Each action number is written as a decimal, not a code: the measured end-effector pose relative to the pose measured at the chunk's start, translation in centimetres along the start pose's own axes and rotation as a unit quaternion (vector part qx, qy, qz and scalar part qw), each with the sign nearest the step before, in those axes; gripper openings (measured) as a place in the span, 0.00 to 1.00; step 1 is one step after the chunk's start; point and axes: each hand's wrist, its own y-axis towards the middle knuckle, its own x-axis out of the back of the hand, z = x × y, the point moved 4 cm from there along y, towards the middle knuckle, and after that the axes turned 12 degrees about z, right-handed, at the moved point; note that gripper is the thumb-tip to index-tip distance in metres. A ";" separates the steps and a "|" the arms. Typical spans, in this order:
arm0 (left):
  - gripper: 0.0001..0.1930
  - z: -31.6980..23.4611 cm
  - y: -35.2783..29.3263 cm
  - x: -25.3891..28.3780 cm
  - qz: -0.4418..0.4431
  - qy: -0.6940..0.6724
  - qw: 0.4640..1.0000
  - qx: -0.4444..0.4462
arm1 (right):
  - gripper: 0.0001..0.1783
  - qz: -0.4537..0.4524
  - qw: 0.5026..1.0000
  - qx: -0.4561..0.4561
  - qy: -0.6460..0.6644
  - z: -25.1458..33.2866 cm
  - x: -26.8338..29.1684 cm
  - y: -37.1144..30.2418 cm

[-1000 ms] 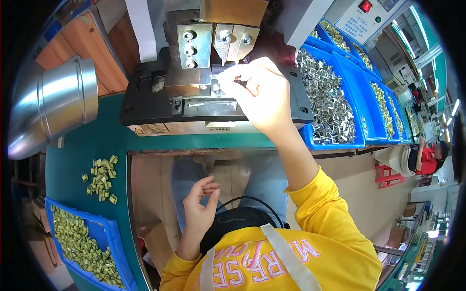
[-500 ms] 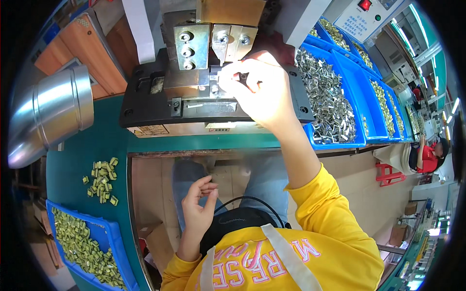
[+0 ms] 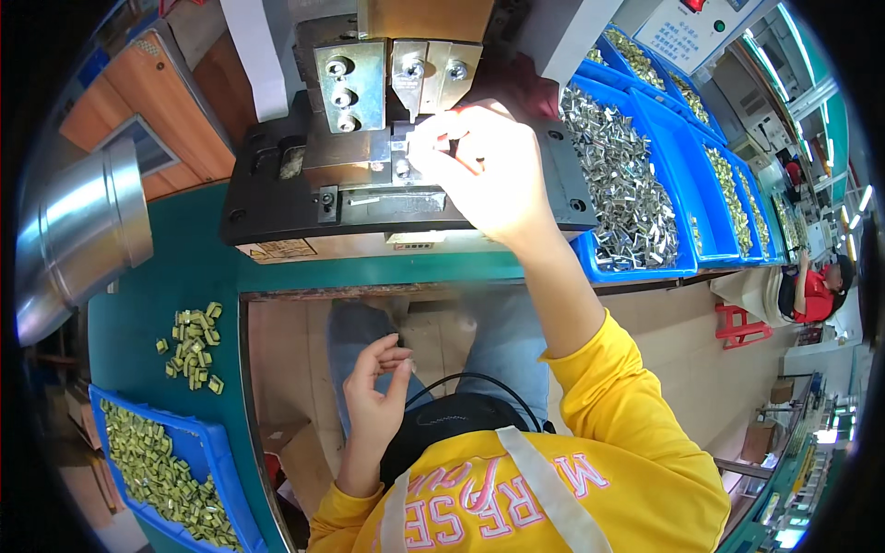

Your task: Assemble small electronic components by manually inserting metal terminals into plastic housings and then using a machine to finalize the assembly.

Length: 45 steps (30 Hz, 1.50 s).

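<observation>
My right hand [image 3: 493, 170] reaches to the press's die [image 3: 403, 161], thumb and fingertips brought together beside its small metal block. Strong glare bleaches this hand, and whatever the fingertips pinch cannot be made out. Just above them hangs a pointed steel punch [image 3: 411, 88], bolted next to a thicker steel plate [image 3: 350, 88]. The die is fixed on a black base [image 3: 263, 198]. Over my lap, my left hand [image 3: 376, 392] hovers with loosely bent fingers and the thumb apart from them; nothing shows in it.
Right of the press, a blue bin [image 3: 682, 198] holds many silvery metal pieces [image 3: 622, 184]. More blue trays stand beyond. On the left are a pile of yellowish-green parts [image 3: 194, 346], a blue tray [image 3: 198, 452] of similar parts and a wide metal duct [image 3: 88, 230]. Another person [image 3: 811, 293] sits far right.
The press and duct sit slightly further left in the picture. My right hand stays at the die with its fingers together; my left hand keeps its place over my lap.
</observation>
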 end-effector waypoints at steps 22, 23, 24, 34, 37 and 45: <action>0.08 15.3 -3.1 0.7 0.122 0.285 0.942 0.128 | 0.04 0.145 0.920 -0.194 0.308 2.1 1.7 -16.8; 0.08 15.2 -2.8 0.7 0.090 0.271 0.951 0.120 | 0.03 0.104 0.884 -0.256 0.378 1.4 1.2 -18.2; 0.07 15.1 -2.6 0.8 0.058 0.257 0.958 0.111 | 0.03 0.103 0.885 -0.253 0.377 1.4 1.0 -19.1; 0.06 15.6 -2.5 1.0 0.039 0.262 0.957 0.119 | 0.03 0.141 0.858 -0.321 0.376 1.5 -0.8 -21.1; 0.06 15.5 -2.0 1.0 0.043 0.263 0.956 0.126 | 0.03 0.134 0.868 -0.302 0.371 1.4 -0.8 -21.2; 0.05 16.3 -2.0 1.4 0.037 0.289 0.950 0.116 | 0.04 0.171 0.817 -0.364 0.413 -0.8 -3.0 -23.8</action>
